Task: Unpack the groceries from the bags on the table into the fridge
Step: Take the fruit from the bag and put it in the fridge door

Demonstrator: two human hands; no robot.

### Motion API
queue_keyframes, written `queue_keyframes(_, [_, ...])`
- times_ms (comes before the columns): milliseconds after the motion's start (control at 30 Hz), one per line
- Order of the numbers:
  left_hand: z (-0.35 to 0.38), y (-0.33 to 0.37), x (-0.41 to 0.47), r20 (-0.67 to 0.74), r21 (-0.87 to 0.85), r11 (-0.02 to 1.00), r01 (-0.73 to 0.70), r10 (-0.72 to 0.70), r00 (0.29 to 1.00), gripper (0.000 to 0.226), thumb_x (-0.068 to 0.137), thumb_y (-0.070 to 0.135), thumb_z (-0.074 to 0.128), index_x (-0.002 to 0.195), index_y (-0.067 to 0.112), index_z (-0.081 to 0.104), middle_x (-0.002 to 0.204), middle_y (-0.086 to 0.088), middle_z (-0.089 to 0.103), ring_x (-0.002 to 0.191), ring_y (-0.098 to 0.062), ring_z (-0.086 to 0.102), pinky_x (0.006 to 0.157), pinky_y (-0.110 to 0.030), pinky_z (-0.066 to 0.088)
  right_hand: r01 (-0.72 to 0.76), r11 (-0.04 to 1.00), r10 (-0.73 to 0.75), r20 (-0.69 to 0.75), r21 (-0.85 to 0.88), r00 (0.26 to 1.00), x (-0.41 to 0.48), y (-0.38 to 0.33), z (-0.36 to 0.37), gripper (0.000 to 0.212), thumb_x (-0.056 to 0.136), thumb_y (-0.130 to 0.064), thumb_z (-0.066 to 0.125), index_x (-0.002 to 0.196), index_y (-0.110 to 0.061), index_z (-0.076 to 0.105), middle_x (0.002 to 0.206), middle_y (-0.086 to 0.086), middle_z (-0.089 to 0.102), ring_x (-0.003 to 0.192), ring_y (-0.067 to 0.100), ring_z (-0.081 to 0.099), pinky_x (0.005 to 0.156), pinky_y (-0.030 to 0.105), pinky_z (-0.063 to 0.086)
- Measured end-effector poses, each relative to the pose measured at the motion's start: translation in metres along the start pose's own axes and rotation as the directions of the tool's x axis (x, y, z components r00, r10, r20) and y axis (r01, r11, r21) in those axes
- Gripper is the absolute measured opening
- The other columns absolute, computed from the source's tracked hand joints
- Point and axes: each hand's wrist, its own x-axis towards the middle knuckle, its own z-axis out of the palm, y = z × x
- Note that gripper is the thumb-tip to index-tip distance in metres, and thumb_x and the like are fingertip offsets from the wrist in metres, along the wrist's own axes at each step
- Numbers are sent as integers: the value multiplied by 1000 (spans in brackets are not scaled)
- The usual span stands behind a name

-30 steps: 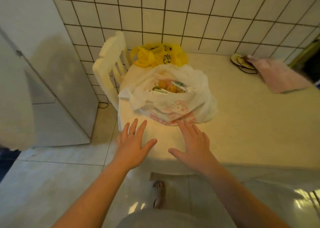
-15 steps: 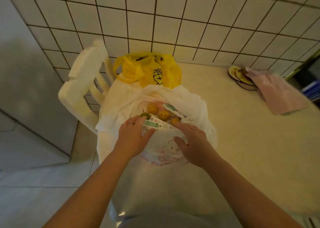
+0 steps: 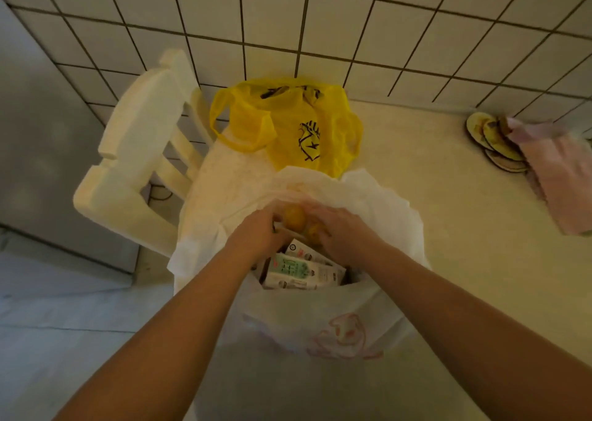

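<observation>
A white plastic bag point(image 3: 378, 203) with a pink print stands open on the table point(image 3: 464, 228) right in front of me. Inside lie yellow-orange round fruits point(image 3: 294, 216) and several flat printed packets point(image 3: 298, 268). Both hands are inside the bag's mouth. My left hand point(image 3: 256, 233) curls beside one fruit on its left. My right hand point(image 3: 344, 228) curls over a second fruit point(image 3: 315, 231). The fingertips are hidden in the bag, so the grips are unclear. Behind it a yellow bag point(image 3: 298, 129) with a black print sits by the tiled wall.
A white wooden chair point(image 3: 134, 151) stands at the table's left end. Left of it is the grey fridge side point(image 3: 41, 151). Round coasters point(image 3: 493, 142) and a pink cloth point(image 3: 557, 171) lie at the table's far right. Tiled floor runs below left.
I have moved closer over the bag. Both hands went from flat on the table edge into the bag's mouth, reaching the fruits at its far side.
</observation>
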Motion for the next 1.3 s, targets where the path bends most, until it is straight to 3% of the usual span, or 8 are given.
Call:
queue_keyframes(133, [5,-3,17,94,60,996,62,-68,993,12,86,21,66,93,13,62,90,-9,63,87,-29,61,76,-44,52,93,986,-83,77,-140,994,38,-3,5,43,100,-21,42,142,-26,47,147,-1,49,128,25,45,110,46,33])
queue_keyframes(267, [5,-6,25,133,60,994,87,-94,987,27,80,22,74,102,8,68,98,-11,68,90,-28,65,81,-45,57,173,957,-139,155,-234,978,66,-2,15,50,97,-29,51,146,-26,41,154,-2,38,133,26,41,110,45,31])
queue_keyframes(367, [4,-10,31,160,77,995,61,-72,985,26,77,24,77,97,10,69,93,-7,68,85,-26,64,78,-42,57,185,961,-155,155,-206,976,80,1,24,55,97,-38,53,148,-28,37,154,-3,37,133,24,44,102,44,42])
queue_keyframes(500, [3,-14,34,156,78,995,54,-66,986,29,77,21,78,101,11,66,96,-5,65,85,-21,60,73,-34,53,189,962,-156,172,-196,973,91,4,34,64,93,-25,62,149,-31,32,153,-7,37,125,23,53,86,41,50])
queue_keyframes(800, [13,-15,16,-11,-104,989,101,-103,995,39,76,24,77,107,18,53,111,-2,45,88,-19,53,71,-30,47,110,993,-111,16,36,994,67,9,29,68,84,-16,67,146,-21,41,148,2,44,131,25,46,108,42,39])
queue_keyframes(933, [3,-11,-1,-126,-230,972,56,-87,988,40,76,22,78,106,22,52,109,0,50,92,-19,55,62,-24,40,63,969,-31,-134,239,990,38,5,8,68,81,-17,73,143,-19,46,140,6,49,120,28,52,99,39,44])
queue_keyframes(1133, [-18,2,-56,-262,-323,945,-46,-43,964,40,78,20,77,110,24,53,109,2,59,89,-21,63,75,-44,57,81,936,34,-315,342,948,-30,-7,-14,70,77,-23,82,140,-21,51,127,2,56,107,20,54,88,26,41])
queue_keyframes(1300, [-20,13,-112,-385,-426,890,-162,-16,923,39,79,20,77,112,25,56,105,6,61,90,-19,65,77,-47,59,121,896,100,-460,427,882,-98,-24,-19,64,76,-29,85,133,-24,56,114,-7,59,97,10,53,81,12,40])
